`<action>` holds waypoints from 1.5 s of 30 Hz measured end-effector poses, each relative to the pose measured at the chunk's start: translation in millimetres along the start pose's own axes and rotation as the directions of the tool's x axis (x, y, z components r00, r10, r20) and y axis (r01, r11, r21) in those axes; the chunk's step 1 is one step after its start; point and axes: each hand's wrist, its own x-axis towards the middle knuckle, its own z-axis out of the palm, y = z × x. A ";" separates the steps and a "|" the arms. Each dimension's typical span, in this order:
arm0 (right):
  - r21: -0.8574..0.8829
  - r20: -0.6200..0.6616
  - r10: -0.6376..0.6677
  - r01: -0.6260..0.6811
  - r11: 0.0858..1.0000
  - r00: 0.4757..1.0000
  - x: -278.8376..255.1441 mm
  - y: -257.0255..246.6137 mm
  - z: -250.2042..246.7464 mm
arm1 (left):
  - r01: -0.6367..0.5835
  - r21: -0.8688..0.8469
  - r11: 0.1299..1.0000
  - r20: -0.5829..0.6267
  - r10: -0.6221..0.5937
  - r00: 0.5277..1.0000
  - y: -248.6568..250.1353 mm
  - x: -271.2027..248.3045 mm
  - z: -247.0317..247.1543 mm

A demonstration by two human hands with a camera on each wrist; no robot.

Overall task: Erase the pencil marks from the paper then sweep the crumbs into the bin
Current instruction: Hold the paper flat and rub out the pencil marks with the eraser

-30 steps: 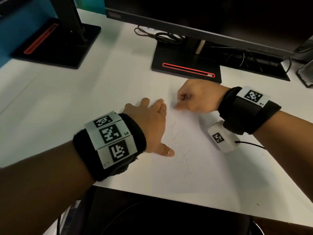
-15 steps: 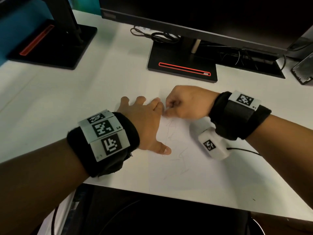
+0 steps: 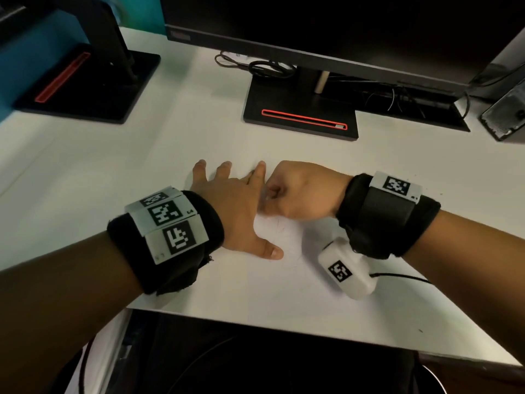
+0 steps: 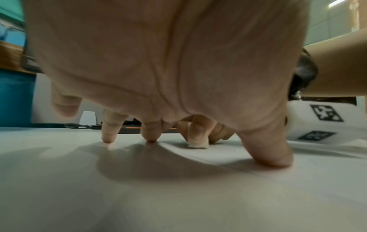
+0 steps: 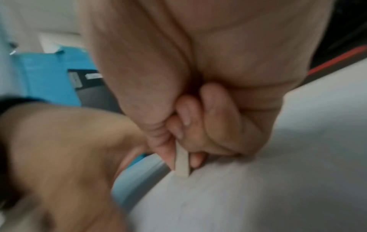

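A white sheet of paper (image 3: 284, 280) with faint pencil marks (image 3: 281, 228) lies on the white desk. My left hand (image 3: 235, 206) presses flat on the paper's left part, fingers spread and straight; its fingertips (image 4: 108, 138) touch the sheet. My right hand (image 3: 298, 191) pinches a small whitish eraser (image 5: 181, 163) between thumb and fingers, its lower end on the paper right beside my left index finger. The eraser (image 4: 197, 143) also shows in the left wrist view, behind my left hand. In the head view the eraser is hidden by the fist.
A monitor base (image 3: 301, 115) with a red stripe stands behind the paper, cables (image 3: 264, 65) beside it. A second black base (image 3: 85, 81) sits at the far left. The desk's front edge (image 3: 284, 322) runs just below the paper. A dark object (image 3: 505, 115) is at right.
My right hand with the eraser has slid left across the marks, until it is against my left index finger. The left hand's fingers have spread wider.
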 end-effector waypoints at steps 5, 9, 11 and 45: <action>0.031 -0.096 0.101 -0.099 0.995 0.990 3.8 6.8 -13.6 | 0.004 0.006 1.000 -0.001 -0.004 1.000 0.2 -0.1 -0.3; 0.059 0.004 0.064 -0.064 0.996 0.998 -0.7 -3.7 2.2 | -0.007 0.003 1.000 0.010 0.007 1.000 -0.4 0.5 0.4; 0.093 -0.020 0.101 -0.099 0.991 0.995 -0.4 2.3 -5.2 | -0.006 0.004 1.000 0.010 0.006 1.000 0.0 0.0 -0.6; -0.067 -0.037 0.073 -0.075 0.995 0.997 -11.4 12.7 -4.4 | -0.041 0.044 0.998 0.036 0.039 0.999 0.9 -0.5 -2.4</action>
